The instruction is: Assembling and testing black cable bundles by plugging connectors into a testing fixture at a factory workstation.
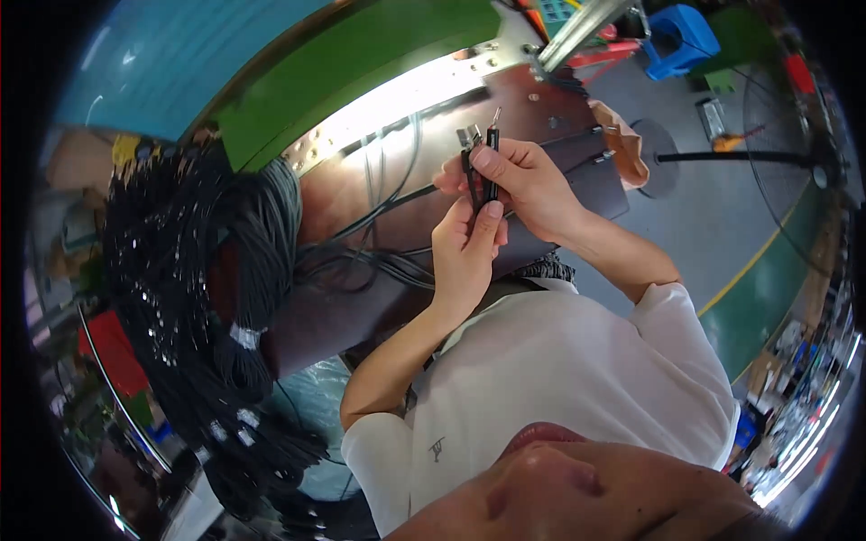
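Over the brown bench [528,113], the left hand [465,251] and right hand [534,187] pinch metal-tipped black cable ends [492,139], likely light, stiff-tipped but bendy behind, best held just below the metal.

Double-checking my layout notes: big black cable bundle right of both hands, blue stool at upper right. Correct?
No: in the head view, the big black cable bundle lies left of the left hand and right hand. The blue stool is at upper right, as stated.
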{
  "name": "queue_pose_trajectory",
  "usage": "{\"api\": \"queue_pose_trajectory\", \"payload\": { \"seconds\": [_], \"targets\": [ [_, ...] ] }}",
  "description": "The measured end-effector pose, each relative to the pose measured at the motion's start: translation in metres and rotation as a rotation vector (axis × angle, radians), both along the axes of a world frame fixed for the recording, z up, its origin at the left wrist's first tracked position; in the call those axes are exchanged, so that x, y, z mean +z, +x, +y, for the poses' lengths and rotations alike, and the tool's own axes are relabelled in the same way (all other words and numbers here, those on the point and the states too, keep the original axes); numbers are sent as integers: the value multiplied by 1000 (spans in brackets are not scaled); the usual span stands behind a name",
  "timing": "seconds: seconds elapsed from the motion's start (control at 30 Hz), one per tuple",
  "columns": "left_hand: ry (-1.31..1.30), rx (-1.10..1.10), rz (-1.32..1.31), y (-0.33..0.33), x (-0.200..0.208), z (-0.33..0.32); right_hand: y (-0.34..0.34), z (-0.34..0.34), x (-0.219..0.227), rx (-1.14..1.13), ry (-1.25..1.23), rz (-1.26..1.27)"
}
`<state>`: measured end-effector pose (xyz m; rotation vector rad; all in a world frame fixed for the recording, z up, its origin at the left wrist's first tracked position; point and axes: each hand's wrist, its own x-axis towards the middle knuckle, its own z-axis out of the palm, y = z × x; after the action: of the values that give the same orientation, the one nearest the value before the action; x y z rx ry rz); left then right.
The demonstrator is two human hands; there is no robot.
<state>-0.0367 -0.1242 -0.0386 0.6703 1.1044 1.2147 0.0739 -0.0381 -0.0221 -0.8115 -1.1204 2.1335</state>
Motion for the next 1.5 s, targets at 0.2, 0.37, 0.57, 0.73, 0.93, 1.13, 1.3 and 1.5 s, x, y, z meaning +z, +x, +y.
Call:
{"api": "queue_pose_trajectory", "payload": {
  "seconds": [0.2, 0.37, 0.57, 0.73, 0.93, 1.13, 1.3, 1.5],
  "targets": [
    [-32, 105, -180, -29, 4, -22, -16, 29, -8, 76, 679, -228],
    [-82, 163, -257, -22, 3, -18, -38, 88, -62, -110, 1756, -983],
    [-148, 154, -355, -27, 8, -16, 3, 77, -40, 77, 1569, -758],
    [-209, 132, -402, -24, -4, -12, 5, 40, -11, -33, 1720, -583],
    [-231, 204, -174, -24, 4, -23, -2, 38, -32, -21, 1595, -579],
    [-160, 269, -479, -33, 6, -28, -15, 34, -28, 194, 1450, -491],
    [-257, 233, -490, -36, 6, -27, -15, 34, -24, 283, 1565, -509],
    [-193, 184, -501, -37, 11, -27, -26, 30, -24, 292, 1580, -530]
  ]
}}
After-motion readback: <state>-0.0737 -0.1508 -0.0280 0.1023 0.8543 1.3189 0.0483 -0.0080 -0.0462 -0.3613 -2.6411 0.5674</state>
